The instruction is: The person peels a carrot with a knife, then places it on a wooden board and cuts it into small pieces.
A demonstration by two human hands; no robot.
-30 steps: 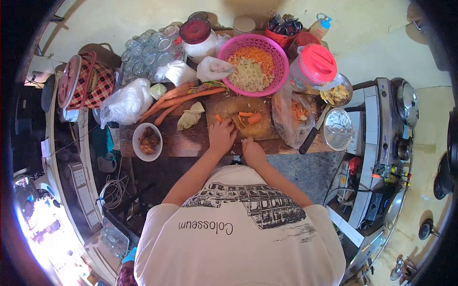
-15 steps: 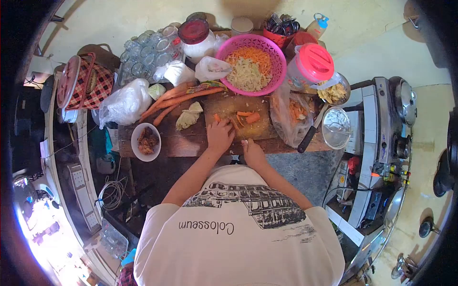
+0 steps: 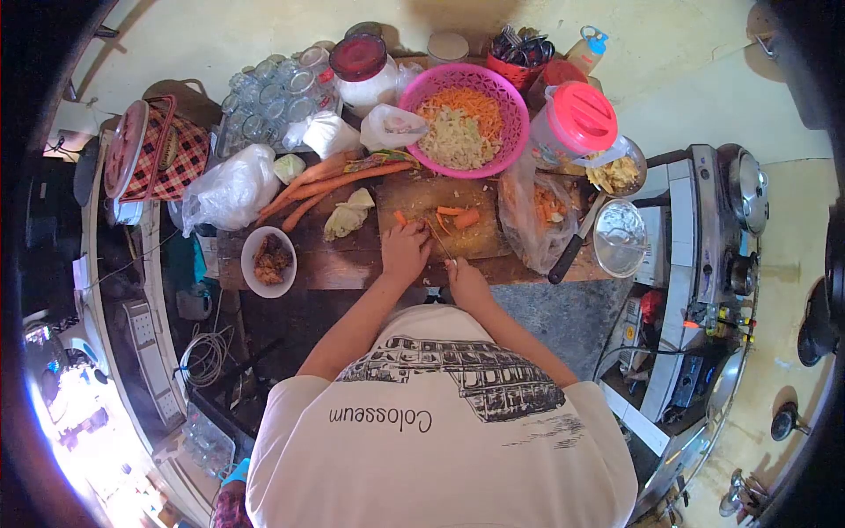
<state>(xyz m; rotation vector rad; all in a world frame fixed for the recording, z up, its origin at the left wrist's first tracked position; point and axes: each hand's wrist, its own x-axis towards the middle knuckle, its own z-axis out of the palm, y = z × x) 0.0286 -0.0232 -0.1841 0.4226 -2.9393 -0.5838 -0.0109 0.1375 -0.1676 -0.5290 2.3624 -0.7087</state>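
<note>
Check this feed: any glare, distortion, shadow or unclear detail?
Head view, lower left: blown-out glare; head view, borders: fisheye curving and black corners; head view, top: shadow on the wall behind the pink basket; head view, centre: knife blade at the right hand, thin and hard to trace.

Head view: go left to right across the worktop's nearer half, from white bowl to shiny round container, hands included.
White bowl, pale vegetable piece, left hand, right hand, clear plastic bag, shiny round container.
</note>
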